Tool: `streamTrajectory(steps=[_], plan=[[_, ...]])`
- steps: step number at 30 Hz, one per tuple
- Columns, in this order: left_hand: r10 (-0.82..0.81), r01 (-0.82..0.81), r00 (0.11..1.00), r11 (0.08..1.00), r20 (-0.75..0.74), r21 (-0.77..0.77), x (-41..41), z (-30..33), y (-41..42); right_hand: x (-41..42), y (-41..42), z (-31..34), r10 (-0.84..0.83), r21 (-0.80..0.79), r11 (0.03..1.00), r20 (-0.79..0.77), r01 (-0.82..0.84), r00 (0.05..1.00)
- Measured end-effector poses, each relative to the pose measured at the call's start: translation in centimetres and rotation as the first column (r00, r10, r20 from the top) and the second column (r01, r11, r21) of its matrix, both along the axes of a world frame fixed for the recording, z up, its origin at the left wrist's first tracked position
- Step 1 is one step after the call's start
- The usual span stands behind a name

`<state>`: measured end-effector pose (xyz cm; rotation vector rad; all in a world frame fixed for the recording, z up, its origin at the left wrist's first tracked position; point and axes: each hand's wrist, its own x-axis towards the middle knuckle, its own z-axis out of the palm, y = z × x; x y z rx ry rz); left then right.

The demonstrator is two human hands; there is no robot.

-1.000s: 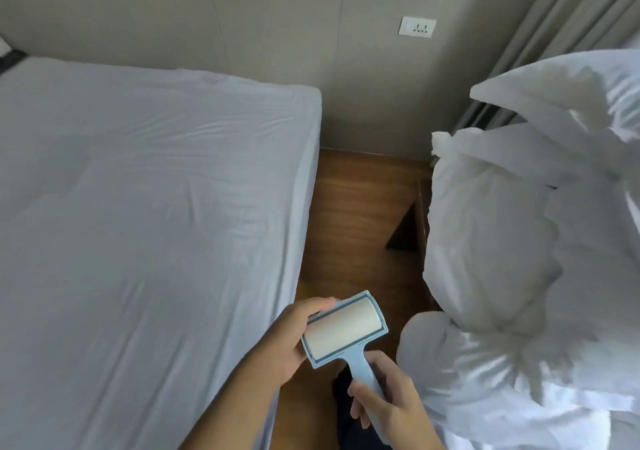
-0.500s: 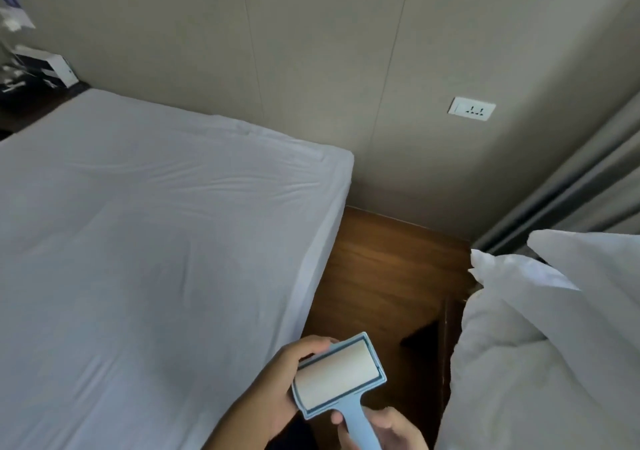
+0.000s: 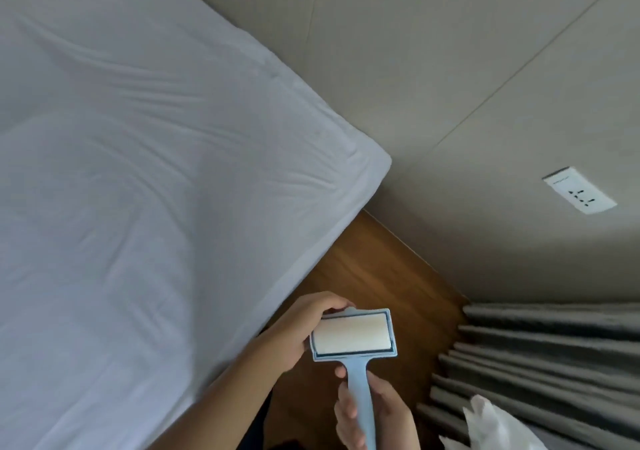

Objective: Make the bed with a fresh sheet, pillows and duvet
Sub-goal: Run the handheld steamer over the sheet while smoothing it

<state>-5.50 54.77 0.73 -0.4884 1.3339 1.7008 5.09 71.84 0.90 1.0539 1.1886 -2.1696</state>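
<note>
While the fitted sheet (image 3: 145,179) lies soft on the bed, the right hand (image 3: 374,411) grasps the lint roller (image 3: 353,342) by its stiff, light handle, and the left hand (image 3: 298,331) grips its head. Best hold: the handle, not the sticky paper.

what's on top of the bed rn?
Only a fitted white sheet, lightly wrinkled, on the bed; no pillows or duvet there. The mattress beneath is fully covered, unseen.

Beige panelled wall (image 3: 433,68) with a white socket (image 3: 579,190), wooden floor (image 3: 374,269), grey curtain (image 3: 554,356)
</note>
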Motion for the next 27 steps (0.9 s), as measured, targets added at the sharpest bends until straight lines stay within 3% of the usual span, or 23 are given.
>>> streamTrajectory(steps=[1, 2, 3, 4, 7, 9, 14, 16, 18, 22, 25, 27], plan=[[0.000, 0.000, 1.000, 1.000, -0.014, -0.004, -1.5, 0.0, 0.5, -0.2, 0.1, -0.7, -0.088, -0.032, 0.995, 0.141, 0.093, 0.986], [0.036, -0.036, 0.999, 0.999, 0.002, -0.009, -3.7, -0.7, 1.3, -1.9, -0.2, -0.3, -0.089, -0.042, 0.995, 0.103, 0.093, 0.991], [0.060, -0.060, 0.998, 0.998, 0.018, 0.001, -5.4, -1.1, 1.9, -4.9, -0.8, 0.4, -0.018, -0.199, 0.980, 0.045, 0.027, 0.999], [0.086, -0.087, 0.995, 0.996, 0.047, 0.007, -6.7, -1.4, 2.4, -7.2, -0.2, 1.1, 0.006, -0.235, 0.972, 0.092, 0.016, 0.996], [0.167, -0.171, 0.982, 0.984, 0.086, 0.041, -9.6, -2.1, 3.5, -11.4, 1.2, 2.2, -0.074, -0.134, 0.987, 0.085, 0.085, 0.994], [0.235, -0.245, 0.966, 0.965, 0.109, 0.093, -11.3, -2.8, 4.3, -14.5, 2.0, 2.3, -0.043, -0.057, 0.997, 0.150, 0.052, 0.988], [0.404, -0.415, 0.908, 0.902, 0.109, 0.116, -15.3, -6.3, 6.9, -21.7, 5.4, -0.3, 0.168, 0.125, 0.974, 0.167, -0.190, 0.972], [0.447, -0.455, 0.889, 0.885, 0.098, 0.099, -17.1, -8.0, 8.3, -24.5, 7.6, -2.4, 0.316, 0.262, 0.901, 0.146, -0.345, 0.937], [0.475, -0.480, 0.874, 0.876, 0.100, 0.035, -19.0, -9.7, 9.9, -27.7, 10.0, -4.6, 0.446, 0.381, 0.794, 0.164, -0.474, 0.880], [0.566, -0.557, 0.816, 0.825, 0.120, -0.098, -23.5, -14.1, 14.3, -35.9, 15.0, -9.7, 0.474, 0.317, 0.779, 0.267, -0.541, 0.839], [0.667, -0.611, 0.740, 0.719, 0.082, -0.330, -27.0, -19.2, 18.4, -42.7, 19.8, -14.4, 0.644, 0.396, 0.600, 0.276, -0.695, 0.713], [0.634, -0.564, 0.773, 0.664, -0.031, -0.491, -28.9, -23.2, 20.9, -47.1, 22.4, -17.3, 0.733, 0.457, 0.479, 0.262, -0.750, 0.628]])
